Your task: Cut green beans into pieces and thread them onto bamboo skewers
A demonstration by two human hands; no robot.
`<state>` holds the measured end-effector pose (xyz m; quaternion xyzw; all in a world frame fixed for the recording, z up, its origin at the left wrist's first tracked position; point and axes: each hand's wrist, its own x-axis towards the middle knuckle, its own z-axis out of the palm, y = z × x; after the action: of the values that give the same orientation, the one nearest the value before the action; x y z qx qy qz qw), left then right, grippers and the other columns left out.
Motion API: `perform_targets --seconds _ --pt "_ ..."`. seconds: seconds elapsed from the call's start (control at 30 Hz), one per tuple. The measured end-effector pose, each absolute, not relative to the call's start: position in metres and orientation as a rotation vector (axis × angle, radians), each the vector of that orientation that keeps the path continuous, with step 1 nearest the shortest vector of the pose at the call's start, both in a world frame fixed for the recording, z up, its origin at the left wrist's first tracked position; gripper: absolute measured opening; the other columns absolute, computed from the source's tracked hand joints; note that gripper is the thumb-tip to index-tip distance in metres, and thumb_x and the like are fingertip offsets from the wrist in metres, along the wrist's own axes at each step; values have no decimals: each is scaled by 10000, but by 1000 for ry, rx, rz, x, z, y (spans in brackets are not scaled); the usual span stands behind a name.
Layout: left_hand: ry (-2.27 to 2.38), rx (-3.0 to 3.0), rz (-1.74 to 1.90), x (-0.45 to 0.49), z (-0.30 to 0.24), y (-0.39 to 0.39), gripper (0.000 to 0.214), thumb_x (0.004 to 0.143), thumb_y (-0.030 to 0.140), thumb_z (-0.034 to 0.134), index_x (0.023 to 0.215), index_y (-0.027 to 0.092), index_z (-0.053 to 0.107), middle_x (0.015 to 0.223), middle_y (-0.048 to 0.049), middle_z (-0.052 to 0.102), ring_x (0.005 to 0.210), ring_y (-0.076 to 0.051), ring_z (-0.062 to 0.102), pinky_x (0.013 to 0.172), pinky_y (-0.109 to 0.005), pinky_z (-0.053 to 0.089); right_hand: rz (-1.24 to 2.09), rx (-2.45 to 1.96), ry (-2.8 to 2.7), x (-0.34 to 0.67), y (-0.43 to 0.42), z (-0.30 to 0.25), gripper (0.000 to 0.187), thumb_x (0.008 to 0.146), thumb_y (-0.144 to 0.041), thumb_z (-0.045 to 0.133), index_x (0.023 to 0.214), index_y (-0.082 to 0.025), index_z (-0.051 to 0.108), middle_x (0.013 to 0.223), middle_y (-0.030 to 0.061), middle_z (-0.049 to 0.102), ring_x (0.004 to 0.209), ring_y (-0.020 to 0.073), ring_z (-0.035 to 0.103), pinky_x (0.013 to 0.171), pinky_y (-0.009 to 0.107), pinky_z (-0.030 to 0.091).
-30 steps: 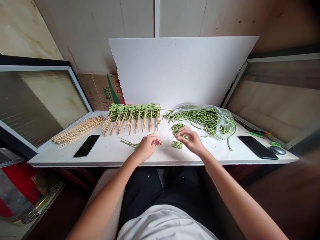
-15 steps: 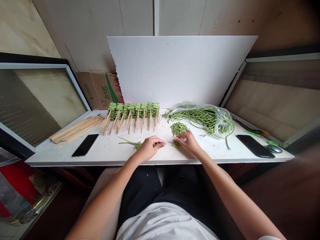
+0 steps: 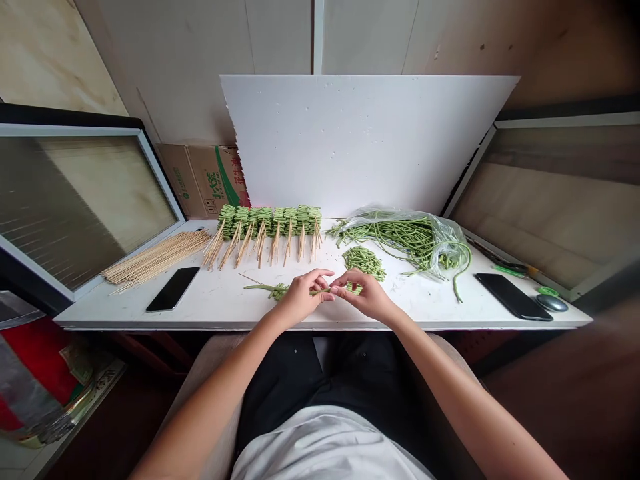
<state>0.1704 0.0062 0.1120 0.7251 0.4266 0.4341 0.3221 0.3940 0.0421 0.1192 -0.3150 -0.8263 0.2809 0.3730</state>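
Behind the skewered beans (image 3: 270,222), a cardboard carton (image 3: 183,183) shows green Chinese lettering (image 3: 213,179).

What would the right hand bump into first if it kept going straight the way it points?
Probably the long green bean right by its fingertips, and then the left hand holding that bean. They're so close that the exact gap is hard to see.

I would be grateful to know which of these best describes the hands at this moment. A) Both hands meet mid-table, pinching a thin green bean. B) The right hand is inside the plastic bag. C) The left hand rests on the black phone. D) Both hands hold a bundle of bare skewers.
A: the left hand and the right hand meet over the white table, closed on a thin long bean between them.
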Motion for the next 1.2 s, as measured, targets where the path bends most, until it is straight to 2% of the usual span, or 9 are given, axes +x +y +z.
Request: perform_targets --seconds 0.13,0.2,0.27,0.37,0.57,0.77,0.93,1.03,1.2 --pt "1204 2009 956 155 118 8 358 876 325 821 1222 249 767 1005 -59 772 929 -213 716 843 -312 575 719 -824 -2082 397 47 117 348 971 -583 684 988 -259 808 984 72 799 936 248 689 764 369 522" --pt "1230 2036 860 147 122 8 197 928 344 752 1072 225 812 919 -55 779 842 -214 720 780 -306 563 723 -853 -2070 401 51 117 352 973 -581 679 972 -250 799 973 73 795 932 249 689 755 368 524" --pt "1250 2048 847 143 126 8 191 956 354 708 997 205 822 845 -49 771 762 -206 706 731 -301 546 720 -859 -2084 403 52 117 340 980 -566 674 964 -245 787 975 73 790 943 249 687 758 368 523" --pt "1249 2058 888 147 127 5 200 956 362 714 1019 211 829 922 -53 790 735 -193 697 708 -293 536 680 -813 -2137 402 47 119 303 977 -539 692 1008 -249 775 1014 79 783 983 260 676 786 380 524" --pt "1197 2099 977 158 126 1 172 972 328 705 1032 234 836 1042 -61 812 918 -218 725 826 -304 546 553 -708 -2181 390 36 121 202 996 -461 701 981 -270 764 949 72 761 944 268 629 877 428 497" --pt "1130 2120 1062 163 119 1 182 908 114 684 885 208 838 936 -42 816 852 -187 726 776 -275 527 566 -663 -2125 382 34 110 132 1014 -298 649 922 -254 733 878 71 724 944 272 574 871 425 479" --pt "1101 2100 1042 160 118 5 254 877 29 644 832 194 832 845 -28 796 789 -159 713 758 -254 517 713 -585 -2092 381 35 109 221 1030 -361 630 871 -241 725 860 74 706 962 270 587 909 435 478" --pt "1146 2072 1111 154 119 10 195 916 99 673 832 184 827 822 -40 787 779 -164 699 752 -267 503 673 -588 -2107 388 39 115 234 1012 -427 675 883 -244 741 886 76 721 984 275 601 940 445 471" --pt "1189 2026 1214 150 120 13 193 984 314 701 991 180 841 924 -83 786 822 -187 690 727 -284 512 299 -923 -2127 412 65 111 286 991 -481 685 896 -234 793 910 110 745 944 311 600 908 487 448"
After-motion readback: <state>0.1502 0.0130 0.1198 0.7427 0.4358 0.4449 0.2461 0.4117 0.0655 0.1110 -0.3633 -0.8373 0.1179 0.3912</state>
